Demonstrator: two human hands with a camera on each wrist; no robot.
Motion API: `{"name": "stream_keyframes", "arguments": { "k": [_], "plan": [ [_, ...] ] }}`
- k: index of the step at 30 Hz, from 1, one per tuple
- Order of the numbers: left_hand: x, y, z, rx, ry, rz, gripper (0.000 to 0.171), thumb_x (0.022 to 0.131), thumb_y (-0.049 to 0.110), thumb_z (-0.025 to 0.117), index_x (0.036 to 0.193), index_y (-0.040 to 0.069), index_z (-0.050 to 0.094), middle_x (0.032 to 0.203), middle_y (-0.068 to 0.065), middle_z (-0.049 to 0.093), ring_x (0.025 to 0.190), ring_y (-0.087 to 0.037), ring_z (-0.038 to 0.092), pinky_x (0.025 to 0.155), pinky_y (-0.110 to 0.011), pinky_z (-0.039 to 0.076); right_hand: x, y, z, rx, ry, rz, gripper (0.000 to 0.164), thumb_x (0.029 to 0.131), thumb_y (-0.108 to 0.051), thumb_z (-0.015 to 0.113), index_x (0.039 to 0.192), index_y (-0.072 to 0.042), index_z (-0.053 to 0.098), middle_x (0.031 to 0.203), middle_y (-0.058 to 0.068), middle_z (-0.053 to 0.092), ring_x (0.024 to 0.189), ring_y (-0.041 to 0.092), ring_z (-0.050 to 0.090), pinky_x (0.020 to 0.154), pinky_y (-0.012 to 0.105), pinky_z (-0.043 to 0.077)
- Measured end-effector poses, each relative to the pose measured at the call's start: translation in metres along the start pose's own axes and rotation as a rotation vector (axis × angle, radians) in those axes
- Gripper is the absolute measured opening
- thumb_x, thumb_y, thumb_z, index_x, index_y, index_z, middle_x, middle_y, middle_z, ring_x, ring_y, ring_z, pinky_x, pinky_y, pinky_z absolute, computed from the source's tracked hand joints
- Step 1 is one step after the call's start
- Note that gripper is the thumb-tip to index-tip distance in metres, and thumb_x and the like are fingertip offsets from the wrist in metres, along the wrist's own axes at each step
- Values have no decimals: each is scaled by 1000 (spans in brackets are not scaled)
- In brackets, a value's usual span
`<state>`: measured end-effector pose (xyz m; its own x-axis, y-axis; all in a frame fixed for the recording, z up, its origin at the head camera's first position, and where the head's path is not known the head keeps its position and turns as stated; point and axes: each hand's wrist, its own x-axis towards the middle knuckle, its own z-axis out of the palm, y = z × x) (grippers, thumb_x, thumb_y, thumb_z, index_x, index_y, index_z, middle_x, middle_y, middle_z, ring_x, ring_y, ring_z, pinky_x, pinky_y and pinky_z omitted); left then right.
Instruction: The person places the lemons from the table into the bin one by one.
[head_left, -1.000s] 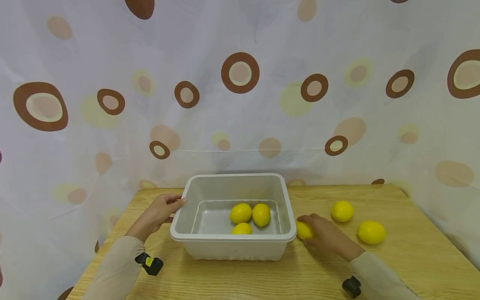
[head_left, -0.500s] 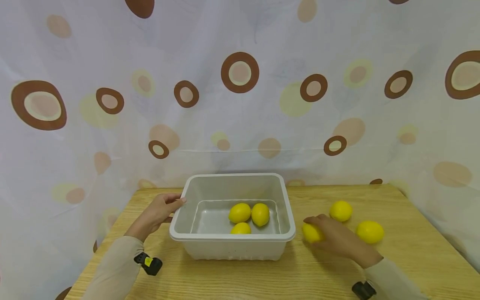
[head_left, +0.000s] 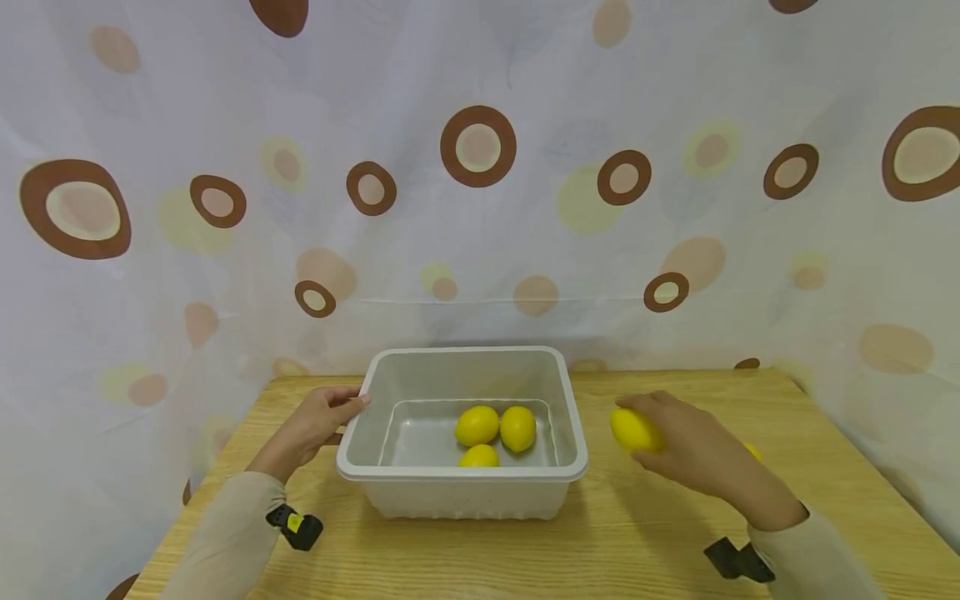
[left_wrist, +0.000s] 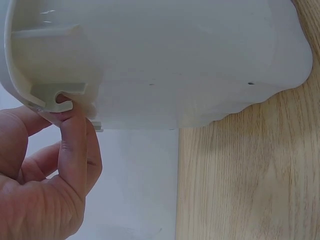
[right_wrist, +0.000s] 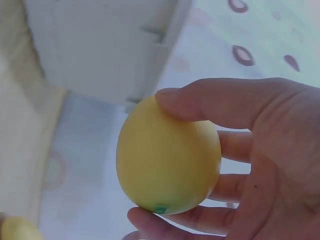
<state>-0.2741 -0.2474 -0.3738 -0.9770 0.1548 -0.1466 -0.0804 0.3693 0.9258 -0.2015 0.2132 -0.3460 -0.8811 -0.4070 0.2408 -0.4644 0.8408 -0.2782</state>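
My left hand (head_left: 311, 429) grips the left rim of a light grey plastic tub (head_left: 465, 497), thumb on top and fingers curled under the lip, as the left wrist view shows. Three yellow lemons (head_left: 477, 426) lie inside the tub toward its right half. Held up to the right of the tub is another lemon (right_wrist: 167, 157), its green-marked end low in the right wrist view. My right hand (head_left: 690, 446) pinches it between thumb and fingertips, above the tabletop. Behind that hand, a sliver of yellow (head_left: 752, 451) shows; the rest of it is hidden.
The tub stands on a wooden table (head_left: 480, 558) whose far edge meets a hanging white curtain (head_left: 480, 250) with brown and beige circles. Part of a lemon (right_wrist: 20, 229) shows at the lower left corner of the right wrist view.
My right hand has lifted its lemon from beside the tub, up and to the right. It now covers most of the loose lemons on the table. The left hand stays on the rim.
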Motion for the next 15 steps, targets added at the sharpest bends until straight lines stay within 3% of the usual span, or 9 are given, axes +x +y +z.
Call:
{"name": "stream_keyframes", "arguments": {
  "k": [7,15],
  "plan": [
    [0,-1,0,-1,1,-1,51,100,25,53,139,-6,44,124,-22,57,96,-19,63,79,-39,57,12,-14,-21,-1,67,-61,57,78,-15,78,130,-7,55,112,13,61,82,19,56,70,39,49],
    [0,0,-1,3,-5,12,50,100,24,53,138,-6,44,124,-23,57,97,-20,63,79,-40,57,35,-42,-43,21,82,-152,54,81,-15,75,131,-9,54,113,11,61,86,20,55,72,39,50]
  ]
}}
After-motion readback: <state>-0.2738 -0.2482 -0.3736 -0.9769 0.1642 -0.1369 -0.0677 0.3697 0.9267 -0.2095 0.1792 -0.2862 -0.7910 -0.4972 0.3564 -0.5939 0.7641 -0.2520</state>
